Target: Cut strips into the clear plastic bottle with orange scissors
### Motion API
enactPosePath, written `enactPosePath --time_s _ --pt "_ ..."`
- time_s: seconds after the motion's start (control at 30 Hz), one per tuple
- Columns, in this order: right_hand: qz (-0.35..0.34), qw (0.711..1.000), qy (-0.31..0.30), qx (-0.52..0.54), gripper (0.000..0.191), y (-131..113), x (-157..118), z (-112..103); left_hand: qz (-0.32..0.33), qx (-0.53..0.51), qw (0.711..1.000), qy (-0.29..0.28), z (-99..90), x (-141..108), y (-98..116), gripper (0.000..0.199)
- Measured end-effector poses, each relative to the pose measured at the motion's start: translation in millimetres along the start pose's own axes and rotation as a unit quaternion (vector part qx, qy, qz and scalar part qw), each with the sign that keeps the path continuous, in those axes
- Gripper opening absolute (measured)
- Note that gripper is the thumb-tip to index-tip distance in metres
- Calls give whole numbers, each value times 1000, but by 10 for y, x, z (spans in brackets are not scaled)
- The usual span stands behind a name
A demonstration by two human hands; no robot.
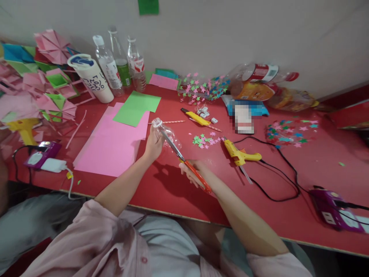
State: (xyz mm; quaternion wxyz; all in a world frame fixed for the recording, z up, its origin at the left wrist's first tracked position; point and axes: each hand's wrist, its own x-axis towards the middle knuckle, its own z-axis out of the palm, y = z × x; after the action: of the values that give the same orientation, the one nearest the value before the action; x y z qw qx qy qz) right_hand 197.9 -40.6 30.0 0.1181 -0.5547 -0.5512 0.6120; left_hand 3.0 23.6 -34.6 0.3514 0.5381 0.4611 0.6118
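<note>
One clear plastic bottle piece (174, 137) is held above the red table (184, 200); the clock directions run from it. The left hand (155, 143) has its fingers curled around it near the neck. The right hand (192, 173), at five o'clock, has its fingers wrapped around the orange handles of one pair of scissors (198, 177). The blades point up at the neck; I cannot tell whether they are inside the plastic or against it.

Two striped pencils lie near, one (175, 122) at twelve, the other (215, 128) between two and three. One yellow cutter (198, 117) is at two. A pile of loose stars (199, 141) is at three, too many to count. Two yellow glue guns lie apart: one (236, 152) at three, one (23, 129) at nine. One green sheet (137, 109) overlaps pink paper (111, 142) between nine and ten. Three upright bottles (124, 71) stand at eleven, one cup (93, 80) at ten.
</note>
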Motion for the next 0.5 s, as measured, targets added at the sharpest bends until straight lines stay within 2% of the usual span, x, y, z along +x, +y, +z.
enactPosePath --time_s 0.13,0.3,0.5 --pt "1 1000 10 5 52 -26 -61 -4 -4 9 1000 2 -19 -8 -18 38" --pt "-11 998 25 -52 51 72 -26 -3 -5 8 1000 8 -39 -8 -48 39" --pt "-7 998 15 -57 51 66 0 -11 -10 15 1000 2 -59 4 -93 43"
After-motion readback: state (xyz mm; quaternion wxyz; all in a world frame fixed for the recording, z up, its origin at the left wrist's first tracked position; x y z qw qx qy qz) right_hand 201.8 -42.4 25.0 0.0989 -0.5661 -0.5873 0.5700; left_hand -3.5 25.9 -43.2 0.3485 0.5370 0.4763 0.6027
